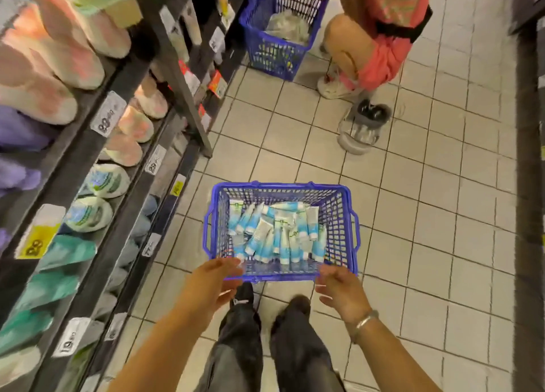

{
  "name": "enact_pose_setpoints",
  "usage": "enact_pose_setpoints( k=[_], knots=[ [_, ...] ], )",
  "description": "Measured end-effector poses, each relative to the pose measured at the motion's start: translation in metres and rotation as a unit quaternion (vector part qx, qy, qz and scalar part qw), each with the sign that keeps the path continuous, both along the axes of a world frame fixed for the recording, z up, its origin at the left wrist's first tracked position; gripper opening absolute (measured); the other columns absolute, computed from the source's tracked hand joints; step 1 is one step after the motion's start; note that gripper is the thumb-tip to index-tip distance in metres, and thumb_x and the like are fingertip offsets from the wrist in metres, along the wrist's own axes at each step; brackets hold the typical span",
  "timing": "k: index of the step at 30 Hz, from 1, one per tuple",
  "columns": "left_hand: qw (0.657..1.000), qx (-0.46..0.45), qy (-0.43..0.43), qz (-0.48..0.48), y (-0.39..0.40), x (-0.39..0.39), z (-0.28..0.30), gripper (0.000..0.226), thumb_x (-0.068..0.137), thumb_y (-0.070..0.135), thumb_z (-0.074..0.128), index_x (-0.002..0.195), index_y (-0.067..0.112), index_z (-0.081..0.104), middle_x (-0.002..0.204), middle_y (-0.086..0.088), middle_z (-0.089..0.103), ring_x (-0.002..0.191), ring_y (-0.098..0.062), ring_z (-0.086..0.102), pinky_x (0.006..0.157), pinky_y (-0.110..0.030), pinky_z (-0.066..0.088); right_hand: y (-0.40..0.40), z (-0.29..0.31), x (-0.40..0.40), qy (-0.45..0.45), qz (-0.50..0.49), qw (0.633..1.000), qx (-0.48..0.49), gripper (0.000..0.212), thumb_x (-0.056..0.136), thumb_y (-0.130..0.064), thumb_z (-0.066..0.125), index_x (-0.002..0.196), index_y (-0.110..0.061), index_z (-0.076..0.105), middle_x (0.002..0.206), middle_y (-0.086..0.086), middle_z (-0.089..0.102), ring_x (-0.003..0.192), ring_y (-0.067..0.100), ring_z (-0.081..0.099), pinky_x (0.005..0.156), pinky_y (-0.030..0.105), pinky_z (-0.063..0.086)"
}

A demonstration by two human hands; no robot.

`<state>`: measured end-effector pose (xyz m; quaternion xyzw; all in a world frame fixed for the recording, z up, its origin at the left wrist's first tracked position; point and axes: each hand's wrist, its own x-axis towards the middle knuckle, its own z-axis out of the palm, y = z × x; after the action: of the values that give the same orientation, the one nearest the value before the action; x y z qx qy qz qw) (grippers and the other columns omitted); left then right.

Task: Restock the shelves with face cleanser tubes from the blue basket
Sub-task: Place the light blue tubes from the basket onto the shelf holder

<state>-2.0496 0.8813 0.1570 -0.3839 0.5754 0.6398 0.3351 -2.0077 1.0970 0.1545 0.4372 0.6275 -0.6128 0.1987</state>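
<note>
Both hands relaxed, gripping nothing: left hand (216, 276) and right hand (339, 285) at near rim of blue basket (349, 214); tubes (280, 232) inside, frame center.

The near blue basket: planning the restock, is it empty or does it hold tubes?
Not empty: the near blue basket holds face cleanser tubes piled across its floor.

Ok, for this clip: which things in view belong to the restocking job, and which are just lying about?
Job:
- near blue basket
- face cleanser tubes inside it
- left hand and right hand, both at its near rim
- shelves

Bystanders:
- slippers
- far blue basket
- crouching person
- grey shoe
</note>
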Motion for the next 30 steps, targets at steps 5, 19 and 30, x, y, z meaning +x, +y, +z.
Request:
enact_pose_setpoints(
  k=[5, 19, 30],
  knots=[
    [0.998, 0.01, -0.047, 0.035, 0.027, -0.044, -0.077, 0.018, 0.091, 0.001, 0.047, 0.081, 0.01, 0.059, 0.067, -0.006, 0.062, 0.047, -0.01, 0.057, 0.041, -0.013, 0.043, 0.016, -0.099, -0.044, -0.017, 0.035, 0.998, 0.058, 0.026, 0.093, 0.002, 0.045, 0.071, -0.011, 0.053, 0.066, 0.009, 0.051, 0.064, 0.022, 0.045, 0.064, 0.031, 0.038],
    [0.976, -0.149, -0.076, -0.141, 0.135, -0.055, -0.459, 0.013, 0.085, -0.002, 0.054, 0.091, 0.008, 0.058, 0.081, -0.015, 0.058, 0.066, -0.023, 0.052, 0.057, -0.025, 0.041, 0.069, -0.477, -0.085, -0.08, 0.207, 0.971, 0.087, 0.047, 0.085, 0.008, 0.054, 0.13, -0.002, 0.044, 0.124, 0.012, 0.051, 0.113, 0.025, 0.051, 0.096, 0.028, 0.042],
    [0.951, -0.193, -0.124, -0.206, 0.183, -0.027, -0.54, 0.038, 0.077, 0.014, 0.07, 0.109, 0.001, 0.054, 0.107, -0.016, 0.063, 0.1, -0.031, 0.06, 0.083, -0.037, 0.05, 0.085, -0.551, -0.064, -0.106, 0.263, 0.959, 0.022, 0.035, 0.079, -0.011, 0.069, 0.108, -0.02, 0.053, 0.091, -0.012, 0.054, 0.076, -0.002, 0.053, 0.061, 0.002, 0.039]
  ],
)
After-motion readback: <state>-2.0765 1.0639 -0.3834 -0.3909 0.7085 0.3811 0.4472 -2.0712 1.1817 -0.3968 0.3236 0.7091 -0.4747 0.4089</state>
